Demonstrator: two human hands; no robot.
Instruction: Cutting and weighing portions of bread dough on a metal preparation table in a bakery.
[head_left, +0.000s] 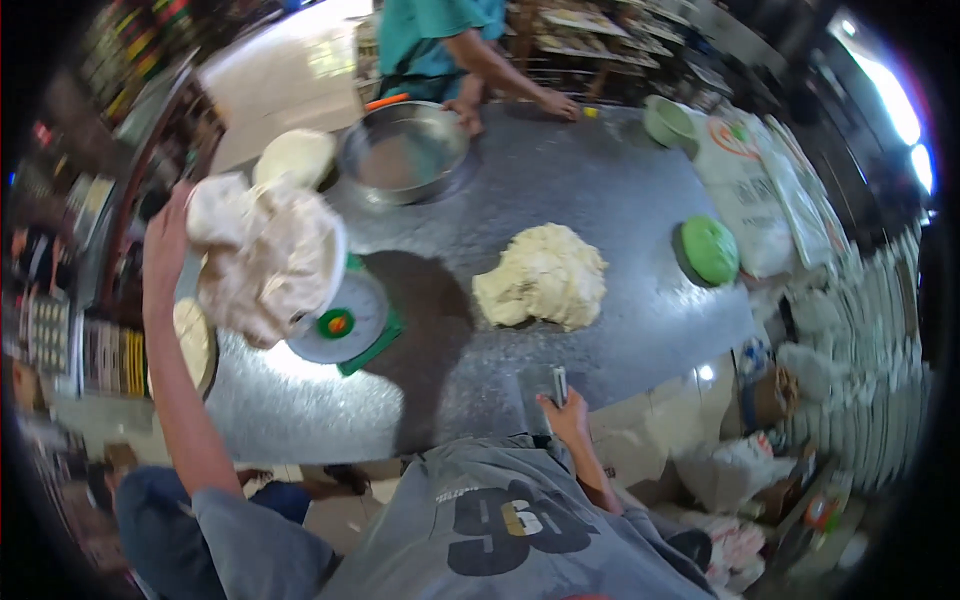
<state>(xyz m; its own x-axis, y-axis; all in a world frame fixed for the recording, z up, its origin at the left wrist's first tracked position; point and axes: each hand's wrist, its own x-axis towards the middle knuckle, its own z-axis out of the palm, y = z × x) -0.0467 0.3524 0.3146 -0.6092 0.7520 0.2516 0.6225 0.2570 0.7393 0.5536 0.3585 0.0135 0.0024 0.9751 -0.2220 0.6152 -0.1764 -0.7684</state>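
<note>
At the left of the table, my left hand (pixel 170 240) grips the outer edge of a pale, crumpled bundle (pixel 260 260) that looks like cloth or soft dough. A white curved rim shows along its right side. The bundle is partly over a green scale (pixel 372 352) with a round pan (pixel 365 310); whether it rests there I cannot tell. A small green ring with an orange middle (pixel 337 323) is on the pan. Close to the front edge, my right hand (pixel 570 415) is closed around the metal handle of a dough scraper (pixel 559 384). Beyond it lies a big lump of yellowish dough (pixel 545 277).
Across the metal table (pixel 620 330) stands a person in a teal shirt (pixel 425 40), one hand by a large metal bowl (pixel 405 150). Pale round pieces (pixel 295 158) lie at left. At right are a green bowl (pixel 709 250), a pale green tub (pixel 668 122) and white sacks (pixel 745 195).
</note>
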